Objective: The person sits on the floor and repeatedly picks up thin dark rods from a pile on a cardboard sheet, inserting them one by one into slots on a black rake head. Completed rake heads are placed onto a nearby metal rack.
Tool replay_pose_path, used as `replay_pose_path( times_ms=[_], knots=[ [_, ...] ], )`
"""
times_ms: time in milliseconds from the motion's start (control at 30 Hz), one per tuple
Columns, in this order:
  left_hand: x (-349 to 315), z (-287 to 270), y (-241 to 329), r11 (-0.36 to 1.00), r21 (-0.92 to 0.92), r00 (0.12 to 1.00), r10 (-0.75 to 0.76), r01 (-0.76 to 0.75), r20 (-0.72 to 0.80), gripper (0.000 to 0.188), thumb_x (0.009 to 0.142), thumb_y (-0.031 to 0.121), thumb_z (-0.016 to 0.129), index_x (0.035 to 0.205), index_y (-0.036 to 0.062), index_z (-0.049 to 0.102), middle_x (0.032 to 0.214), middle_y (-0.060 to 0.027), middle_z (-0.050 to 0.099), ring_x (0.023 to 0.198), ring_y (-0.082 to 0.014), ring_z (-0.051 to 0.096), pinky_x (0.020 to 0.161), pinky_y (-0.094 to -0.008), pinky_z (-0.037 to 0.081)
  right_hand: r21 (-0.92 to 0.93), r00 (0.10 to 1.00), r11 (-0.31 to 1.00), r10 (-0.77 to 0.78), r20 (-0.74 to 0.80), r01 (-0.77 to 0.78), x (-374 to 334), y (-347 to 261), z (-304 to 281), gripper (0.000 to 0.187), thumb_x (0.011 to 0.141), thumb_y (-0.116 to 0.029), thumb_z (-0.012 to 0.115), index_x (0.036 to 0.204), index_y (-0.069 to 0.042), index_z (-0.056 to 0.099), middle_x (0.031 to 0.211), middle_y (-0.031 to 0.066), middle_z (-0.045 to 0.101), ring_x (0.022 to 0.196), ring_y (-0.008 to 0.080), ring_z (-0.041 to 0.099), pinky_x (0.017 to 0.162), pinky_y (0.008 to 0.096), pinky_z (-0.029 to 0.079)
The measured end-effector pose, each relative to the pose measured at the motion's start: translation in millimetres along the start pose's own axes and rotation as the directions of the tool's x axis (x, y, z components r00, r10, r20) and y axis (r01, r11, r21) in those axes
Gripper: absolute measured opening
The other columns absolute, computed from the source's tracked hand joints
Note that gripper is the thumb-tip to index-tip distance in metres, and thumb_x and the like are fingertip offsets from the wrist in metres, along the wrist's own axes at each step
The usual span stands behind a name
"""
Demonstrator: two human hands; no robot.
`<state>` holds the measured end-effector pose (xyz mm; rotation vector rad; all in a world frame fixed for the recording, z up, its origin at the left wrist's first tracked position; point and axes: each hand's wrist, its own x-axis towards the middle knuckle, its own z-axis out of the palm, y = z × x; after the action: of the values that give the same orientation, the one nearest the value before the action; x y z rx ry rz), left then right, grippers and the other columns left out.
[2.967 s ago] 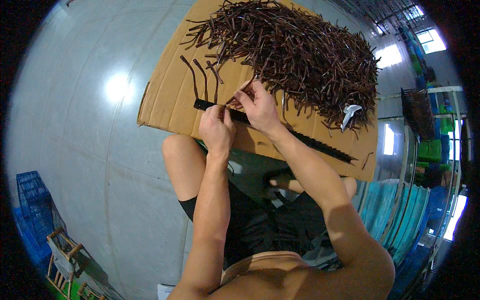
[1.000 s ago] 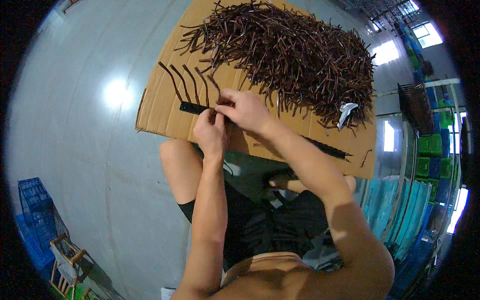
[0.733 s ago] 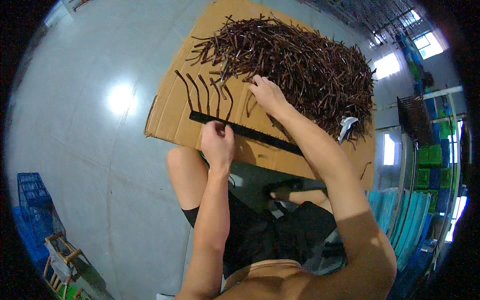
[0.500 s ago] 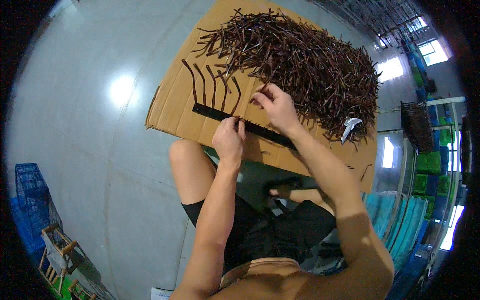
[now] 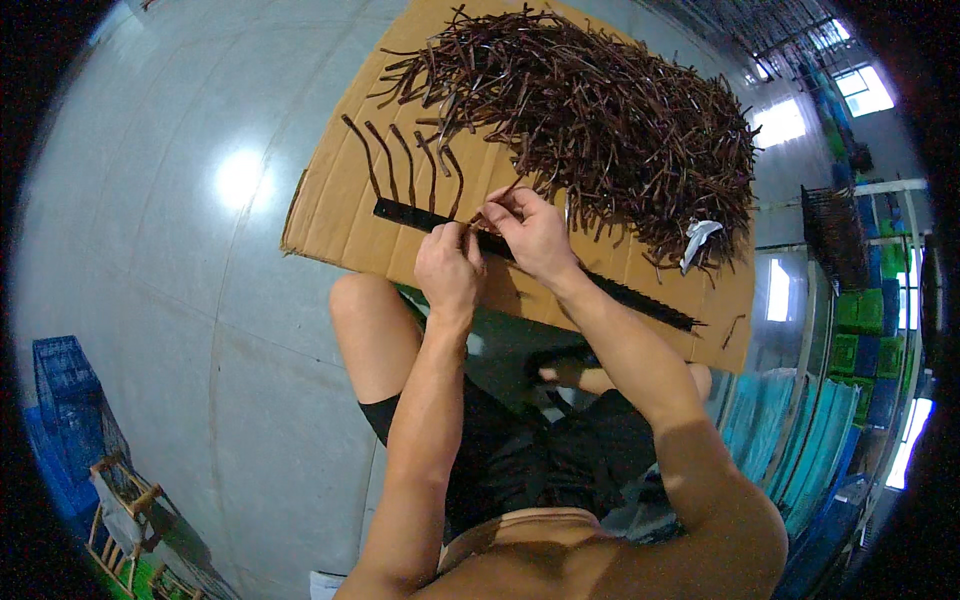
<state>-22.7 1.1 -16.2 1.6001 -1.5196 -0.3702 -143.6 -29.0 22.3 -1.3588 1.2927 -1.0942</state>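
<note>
A long black bar (image 5: 640, 301) with a row of small pins lies across the cardboard in front of me. Several dark brown, bent strips that look like eyeglass temples (image 5: 365, 152) are attached along its left end and point away from me. My left hand (image 5: 448, 270) is closed at the bar, its fingertips pinching at the near edge. Just beside it, my right hand (image 5: 532, 238) pinches one eyeglass temple (image 5: 513, 187), slanting over the bar between both hands. The fingers hide where that piece meets the bar. A large heap of such temples (image 5: 600, 110) covers the cardboard beyond.
The brown cardboard sheet (image 5: 320, 215) carries everything. A crumpled white scrap (image 5: 700, 240) rests on the heap's right side. Blue crates (image 5: 65, 380) and a wooden stool (image 5: 130, 500) stand at lower left. Green crates (image 5: 853, 312) and turquoise stacked material (image 5: 775, 420) are at right.
My right hand has moved left and toward me, bringing the temple from beside the heap to the bar next to my left hand. More of the bar's right end shows now.
</note>
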Motion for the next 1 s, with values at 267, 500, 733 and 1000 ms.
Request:
replay_pose_path(
  times_ms=[267, 500, 733, 1000],
  knots=[
    [-2, 1, -1, 0.994, -0.103, 1.0, -0.028, 0.027, -0.007, 0.01, 0.083, 0.013, 0.062, 0.082, 0.0033, 0.061, 0.079, -0.0121, 0.061, 0.073, -0.0305, 0.059, 0.066, -0.0388, 0.047, -0.352, 0.964, 0.915, -0.117, 0.24, 0.199, 6, 0, -5, 0.022, 0.085, -0.019, 0.063, 0.099, -0.002, 0.064, 0.083, 0.0111, 0.068, 0.075, 0.017, 0.064, 0.067, 0.0312, 0.051],
    [17, -19, -2, 0.874, -0.224, 0.9, -0.433, 0.431, 0.039, 0.021, 0.082, 0.018, 0.067, 0.092, -0.0009, 0.064, 0.082, -0.015, 0.068, 0.075, -0.0255, 0.066, 0.07, -0.0331, 0.05, -0.834, 0.992, 0.539, 0.017, -0.126, -0.116, 79, 9, -37, 0.021, 0.087, -0.018, 0.059, 0.097, -0.001, 0.053, 0.086, 0.0181, 0.064, 0.071, 0.0338, 0.063, 0.064, 0.0406, 0.051],
    [3, -7, -6, 0.956, -0.21, 0.976, -0.217, 0.207, -0.023, 0.021, 0.082, 0.016, 0.065, 0.095, -0.0006, 0.067, 0.082, -0.0161, 0.068, 0.076, -0.0273, 0.067, 0.071, -0.033, 0.051, -0.818, 0.982, 0.548, 0.029, -0.188, -0.173, 79, 16, -25, 0.034, 0.085, -0.015, 0.059, 0.11, 0.002, 0.044, 0.089, 0.0223, 0.063, 0.071, 0.0341, 0.064, 0.061, 0.0455, 0.051],
    [7, -10, -9, 0.991, -0.096, 0.994, -0.098, 0.094, -0.045, 0.015, 0.081, 0.014, 0.067, 0.085, 0.0003, 0.065, 0.081, -0.0154, 0.066, 0.074, -0.0317, 0.064, 0.066, -0.0375, 0.049, 0.158, 0.894, 0.88, 0.444, 0.057, -0.447, 23, -23, -5, 0.014, 0.08, -0.009, 0.065, 0.088, 0.003, 0.064, 0.069, 0.0039, 0.06, 0.059, 0.0112, 0.055, 0.058, 0.0258, 0.046]
  ],
)
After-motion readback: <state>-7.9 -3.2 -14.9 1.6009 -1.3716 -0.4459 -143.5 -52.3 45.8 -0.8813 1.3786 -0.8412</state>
